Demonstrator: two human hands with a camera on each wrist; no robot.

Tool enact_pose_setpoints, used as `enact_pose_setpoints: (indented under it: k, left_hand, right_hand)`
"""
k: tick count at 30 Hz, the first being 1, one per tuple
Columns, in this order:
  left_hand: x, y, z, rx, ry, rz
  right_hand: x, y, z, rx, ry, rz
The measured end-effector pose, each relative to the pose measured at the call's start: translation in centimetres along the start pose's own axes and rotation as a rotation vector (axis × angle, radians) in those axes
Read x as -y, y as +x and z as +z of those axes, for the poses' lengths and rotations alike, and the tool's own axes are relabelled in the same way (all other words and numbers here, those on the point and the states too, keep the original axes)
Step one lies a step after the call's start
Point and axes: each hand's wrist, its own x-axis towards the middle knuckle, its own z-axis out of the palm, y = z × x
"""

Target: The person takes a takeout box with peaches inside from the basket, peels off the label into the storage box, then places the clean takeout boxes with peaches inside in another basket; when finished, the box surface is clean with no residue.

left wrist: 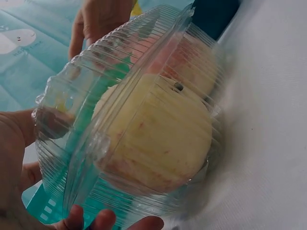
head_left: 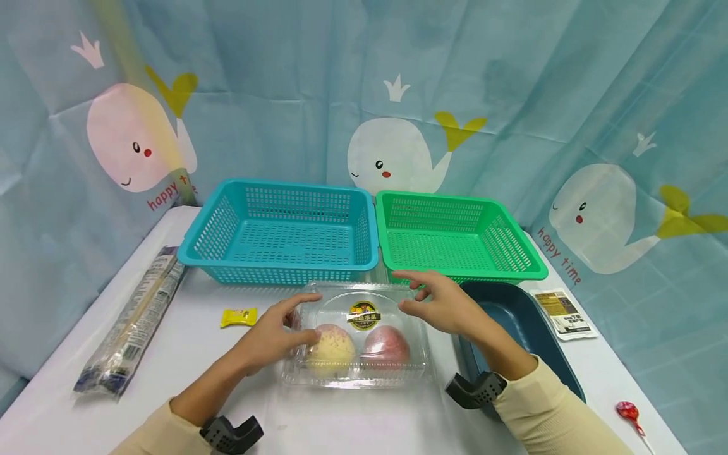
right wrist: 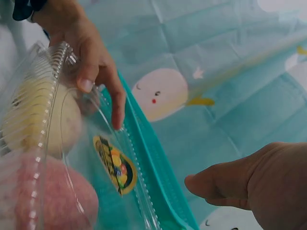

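1. Head: a clear box [head_left: 359, 373] holding a pale peach [head_left: 330, 347] and a pink peach [head_left: 388, 347] lies on the white table [head_left: 352, 423], in front of the blue basket [head_left: 290, 240] and green basket [head_left: 438, 249]. The left hand [head_left: 279, 332] is at its left end, thumb and fingers spread; the right hand [head_left: 440, 303], fingers extended, is by its far right corner.
2. Left wrist: the ribbed wall [left wrist: 120, 206] looks thin, probably slick and easily dented. The peaches likely make most of the weight and could roll and bruise. Whether the left hand presses, I cannot tell.
3. Right wrist: the right hand holds nothing, apart from the lid [right wrist: 81, 115]. That seems too flimsy for lifting; low at both ends looks surer.
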Motion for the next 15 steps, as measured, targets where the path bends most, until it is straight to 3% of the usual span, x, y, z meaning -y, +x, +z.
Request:
enact_pose_setpoints:
  k: [8, 15]
  left_hand:
    - [0.2, 0.3, 0.0, 0.009, -0.031, -0.019]
    - [0.2, 0.3, -0.1, 0.013, -0.038, -0.019]
  right_hand:
    - [0.8, 2.4, 1.2, 0.076, 0.104, 0.035]
    - [1.1, 3.7, 2.4, 0.106, 0.092, 0.023]
